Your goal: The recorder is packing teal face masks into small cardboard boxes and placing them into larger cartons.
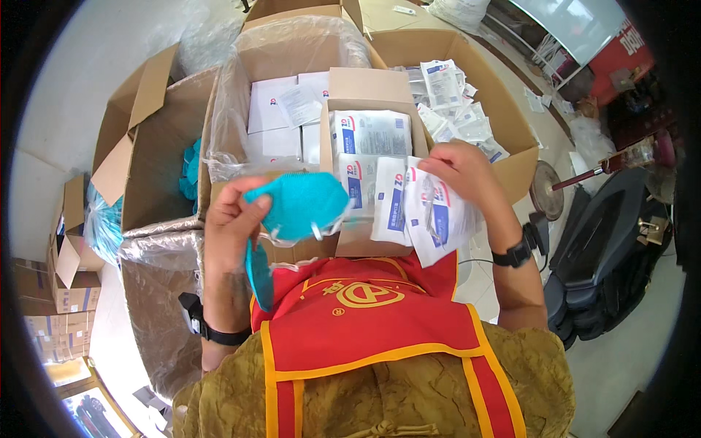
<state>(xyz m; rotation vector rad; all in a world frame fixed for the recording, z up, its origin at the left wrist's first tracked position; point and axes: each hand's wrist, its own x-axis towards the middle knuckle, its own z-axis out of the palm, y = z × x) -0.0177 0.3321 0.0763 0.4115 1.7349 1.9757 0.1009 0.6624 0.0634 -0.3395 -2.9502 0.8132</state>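
My left hand (237,219) pinches a teal face mask (307,208) with white ear loops, held up in front of the red apron. A second teal mask (259,277) hangs below the same hand; how it is held there is hidden. My right hand (458,171) is closed on the top of a white printed packet (437,226), which hangs tilted from the fingers. Beside it, another white packet (391,201) stands against a small open carton (369,84). That carton holds more white-and-blue packets (371,133) in stacks.
Behind lies a plastic-lined carton (292,47) with flat white boxes (274,109). At the right, a large carton (511,109) contains loose packets (442,84). A left carton (157,160) has teal masks (190,171) inside. A black chair (599,263) stands at the right.
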